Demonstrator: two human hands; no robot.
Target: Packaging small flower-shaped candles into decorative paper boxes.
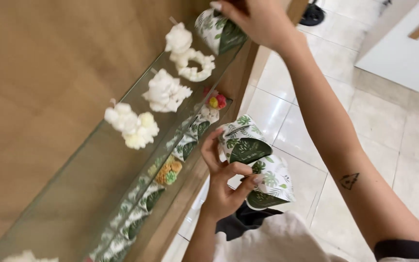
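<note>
Leaf-print boxes (255,162) sit gripped in left hand (221,187).

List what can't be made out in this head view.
- Right hand: fingertips cut off by the top edge; its grip on the leaf-print box shows only in part.
- Two leaf-print boxes in the left hand: contents hidden by closed flaps.
- Glass shelf: far end cut off at the bottom-left corner.
- Items under the glass: mixed with reflections, too small to identify.
</note>
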